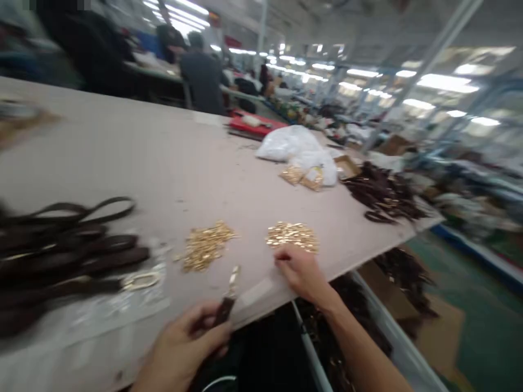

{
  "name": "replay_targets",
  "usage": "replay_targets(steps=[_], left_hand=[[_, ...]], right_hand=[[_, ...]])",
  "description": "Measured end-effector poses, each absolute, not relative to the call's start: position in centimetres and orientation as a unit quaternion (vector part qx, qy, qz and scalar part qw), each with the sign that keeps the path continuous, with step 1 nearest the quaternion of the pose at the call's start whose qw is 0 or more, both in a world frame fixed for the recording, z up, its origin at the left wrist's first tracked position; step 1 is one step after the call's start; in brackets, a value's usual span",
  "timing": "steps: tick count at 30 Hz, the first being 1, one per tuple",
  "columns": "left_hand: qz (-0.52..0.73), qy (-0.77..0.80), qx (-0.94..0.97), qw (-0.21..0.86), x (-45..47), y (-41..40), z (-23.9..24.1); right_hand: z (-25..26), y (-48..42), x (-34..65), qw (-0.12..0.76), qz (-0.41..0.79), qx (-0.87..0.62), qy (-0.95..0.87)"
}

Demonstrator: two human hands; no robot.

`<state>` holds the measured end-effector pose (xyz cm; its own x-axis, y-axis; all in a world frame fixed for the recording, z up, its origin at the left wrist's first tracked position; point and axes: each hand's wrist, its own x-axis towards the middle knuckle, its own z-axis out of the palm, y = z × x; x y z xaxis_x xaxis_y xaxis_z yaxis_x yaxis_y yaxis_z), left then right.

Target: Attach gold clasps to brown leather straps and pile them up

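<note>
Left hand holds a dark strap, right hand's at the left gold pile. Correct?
Wrong pile: in the head view, the right hand is at the right gold pile. The left hand does hold a dark strap.

The left hand (180, 345) is bare and broad in outline, with a thick, rounded thumb (213, 338); the right hand (300, 270), also bare, looks smaller and more slender. Behind the right hand come a narrow bare wrist (327, 298) and a long bare forearm (362, 344), which widens away from the hand. Blur hides finer marks. Whether the plain black patch (265, 348) below and between the hands is clothing cannot be told.
</note>
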<state>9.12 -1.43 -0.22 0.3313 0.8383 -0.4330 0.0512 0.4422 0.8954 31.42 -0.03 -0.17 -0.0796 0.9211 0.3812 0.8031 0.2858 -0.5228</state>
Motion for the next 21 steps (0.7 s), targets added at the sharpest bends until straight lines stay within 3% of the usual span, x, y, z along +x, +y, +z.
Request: replay_targets(steps=[4, 7, 16, 21], left_hand=[[0.332, 0.499, 0.405, 0.691, 6.8, -1.0, 0.2], [0.364, 0.491, 0.384, 0.692, 7.2, -0.9, 0.4], [0.372, 0.508, 0.434, 0.645, 6.8, -1.9, -0.5], [0.389, 0.516, 0.512, 0.566, 6.5, -2.4, -0.3]], right_hand=[[-2.1, -2.6, 27.3, 0.474, 0.218, -0.541, -0.659], [-2.4, -4.2, 24.0, 0.526, 0.250, -0.506, -0.637], [-1.6, -4.3, 21.9, 0.501, 0.148, -0.463, -0.716], [-1.9, -5.1, 21.0, 0.521, 0.176, -0.520, -0.654]])
